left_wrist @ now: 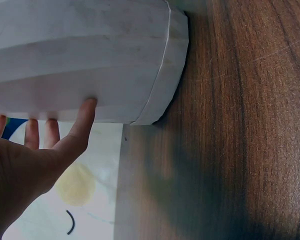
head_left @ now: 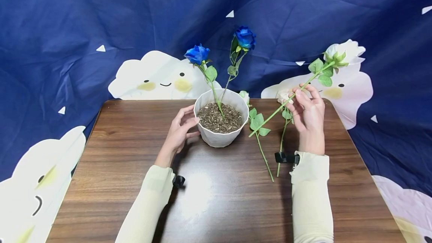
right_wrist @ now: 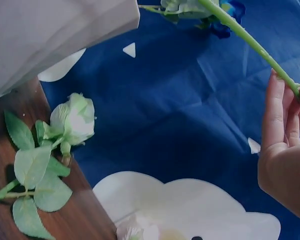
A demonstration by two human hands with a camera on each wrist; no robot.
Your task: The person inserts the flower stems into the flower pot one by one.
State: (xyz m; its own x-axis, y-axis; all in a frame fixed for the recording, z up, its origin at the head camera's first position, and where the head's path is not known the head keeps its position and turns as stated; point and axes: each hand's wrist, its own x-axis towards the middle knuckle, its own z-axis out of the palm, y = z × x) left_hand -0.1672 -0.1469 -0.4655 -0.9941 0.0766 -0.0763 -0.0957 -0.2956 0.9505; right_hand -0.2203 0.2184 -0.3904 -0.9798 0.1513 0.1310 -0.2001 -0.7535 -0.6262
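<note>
A white faceted flowerpot (head_left: 217, 139) full of brown soil (head_left: 233, 117) stands on the table. Two blue roses, a lower left one (head_left: 197, 54) and a taller right one (head_left: 245, 37), rise from it. My left hand (head_left: 177, 130) touches the pot's left side; in the left wrist view the thumb (left_wrist: 82, 122) lies along its wall (left_wrist: 115, 90). To the right of the pot, my right hand (head_left: 309, 119) pinches the green stem (head_left: 270, 117) of a white rose between thumb and fingers. Its bloom (head_left: 337, 56) points up and right, the stem's lower end slanting toward the pot.
Two more white roses lie on the wooden table (head_left: 135, 153) right of the pot; one bloom (head_left: 244, 96) is partly behind the pot, the other (head_left: 285, 96) near the back edge. Behind the table hangs a blue cloth (head_left: 135, 18) with clouds.
</note>
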